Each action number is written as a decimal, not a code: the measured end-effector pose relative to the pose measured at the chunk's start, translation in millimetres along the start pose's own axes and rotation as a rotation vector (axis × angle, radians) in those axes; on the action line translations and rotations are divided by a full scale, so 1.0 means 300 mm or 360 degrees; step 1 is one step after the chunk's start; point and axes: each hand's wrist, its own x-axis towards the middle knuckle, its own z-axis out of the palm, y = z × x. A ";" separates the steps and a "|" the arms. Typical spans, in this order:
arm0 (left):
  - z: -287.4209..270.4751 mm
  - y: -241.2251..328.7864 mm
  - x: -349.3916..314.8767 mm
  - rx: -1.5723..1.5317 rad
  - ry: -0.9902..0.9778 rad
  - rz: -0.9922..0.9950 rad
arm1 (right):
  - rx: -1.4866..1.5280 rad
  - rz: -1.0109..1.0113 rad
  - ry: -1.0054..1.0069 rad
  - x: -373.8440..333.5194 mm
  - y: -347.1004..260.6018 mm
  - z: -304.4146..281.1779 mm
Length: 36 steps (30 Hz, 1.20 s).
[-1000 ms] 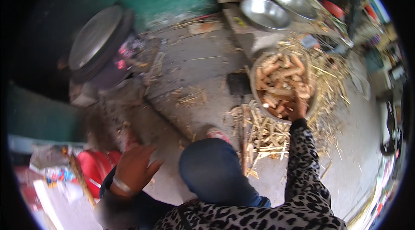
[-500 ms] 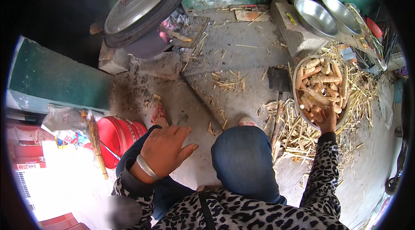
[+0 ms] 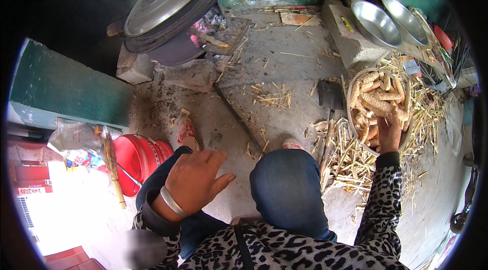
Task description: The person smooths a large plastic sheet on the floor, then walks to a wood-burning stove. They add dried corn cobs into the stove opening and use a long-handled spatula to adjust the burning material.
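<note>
Bare corn cobs [image 3: 373,100] fill a round basin [image 3: 352,130] on the floor to my right. My right hand [image 3: 390,135] reaches over the basin's near rim, its fingers closed at the end of a cob near the top of the heap; the fingertips are partly hidden. My left hand [image 3: 195,178], with a silver bangle at the wrist, hovers over my left knee. Its fingers are stretched out and the thumb stands apart, with nothing held.
A lidded wok [image 3: 165,6] sits on a stove with glowing embers [image 3: 201,31] at its mouth. Straw [image 3: 348,168] surrounds the basin. Metal bowls [image 3: 376,23] and jars stand on a ledge at far right. A red bucket [image 3: 134,155] and a small broom [image 3: 113,168] are at left.
My right hand has moved slightly up and right among the cobs, and its fingers have drawn together. A few cobs have shifted. My left hand stays nearly in place.
</note>
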 end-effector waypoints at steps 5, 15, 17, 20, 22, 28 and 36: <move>-0.019 0.009 -0.009 -0.0038 -0.0029 -0.0007 | 0.0250 0.0153 -0.0199 -0.070 0.156 0.325; -0.066 0.001 0.037 -0.0169 -0.0147 -0.0070 | -0.0447 0.0061 -0.0887 -0.230 0.760 1.691; -0.080 -0.011 0.053 -0.0134 -0.0151 -0.0089 | -0.0563 -0.0065 -0.1046 -0.296 0.840 1.752; -0.088 0.000 0.062 -0.0129 -0.0130 -0.0085 | -0.0203 0.0110 -0.1193 -0.267 0.884 1.603; -0.091 0.018 0.061 -0.0160 -0.0145 -0.0023 | -0.0226 0.0084 -0.1142 -0.215 0.896 1.427; -0.077 0.063 0.064 -0.0128 -0.0235 0.0059 | -0.0755 0.0117 -0.0941 -0.164 0.870 0.832; -0.037 0.071 0.058 -0.0108 -0.0111 0.0061 | -0.1559 -0.0337 -0.0631 -0.122 0.777 0.403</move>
